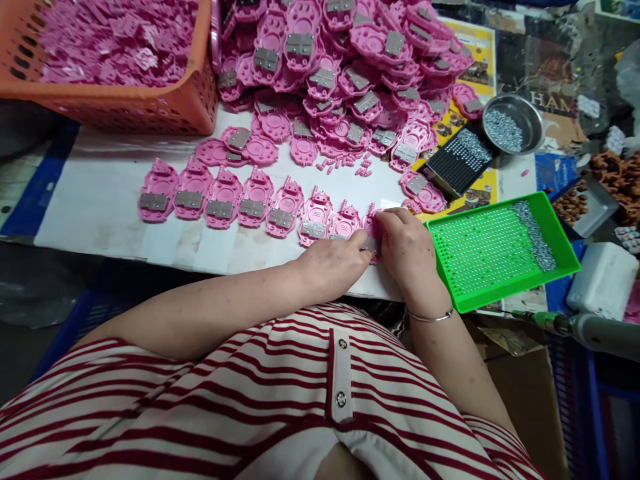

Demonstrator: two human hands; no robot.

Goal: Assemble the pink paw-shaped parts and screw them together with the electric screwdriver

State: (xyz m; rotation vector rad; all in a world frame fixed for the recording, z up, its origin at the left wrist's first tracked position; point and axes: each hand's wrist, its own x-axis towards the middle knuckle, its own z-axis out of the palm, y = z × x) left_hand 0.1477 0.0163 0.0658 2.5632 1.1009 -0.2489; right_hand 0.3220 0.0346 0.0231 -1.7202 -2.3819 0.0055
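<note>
A row of pink plastic shells (pixel 220 200), each with a grey metal plate across its lower part, runs along the front of the white work surface. At the row's right end, my right hand (pixel 409 250) has its bent fingers around the far and right edge of the last pink shell (pixel 371 225). My left hand (pixel 335 267) reaches in from the left, its fingertips closed at the metal plate of that same shell. It partly covers the neighbouring shell (pixel 346 219). My fingertips hide whatever small part may be between them.
An orange basket (pixel 200 100) of small pink parts stands back left, beside a heap of pink shells (pixel 340 73). Small pink pieces (pixel 345 162) lie before the heap. Rightward are a green screw tray (pixel 500 293), black tray (pixel 450 167), metal bowl (pixel 537 130) and electric screwdriver (pixel 590 330).
</note>
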